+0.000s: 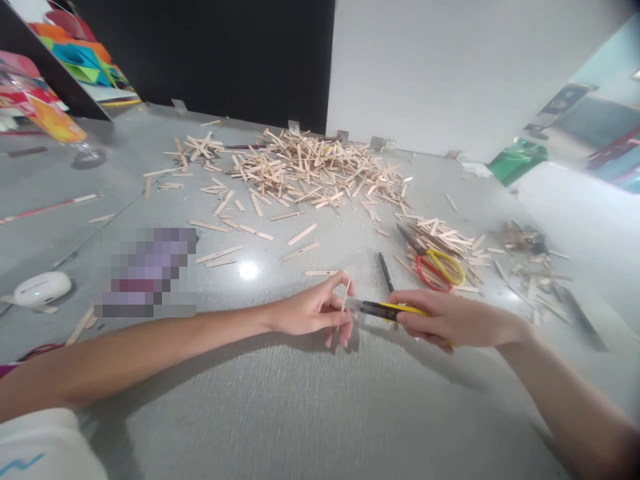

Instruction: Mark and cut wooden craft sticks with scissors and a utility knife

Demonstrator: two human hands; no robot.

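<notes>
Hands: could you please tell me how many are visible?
2: the left hand, near the middle, holding a wooden stick; the right hand, to its right, gripping a cutter.

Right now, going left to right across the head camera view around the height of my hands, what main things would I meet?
Rounded white case, pixelated purplish item, your left hand, the front end of the yellow-and-black cutter, your right hand, flat grey strip.
</notes>
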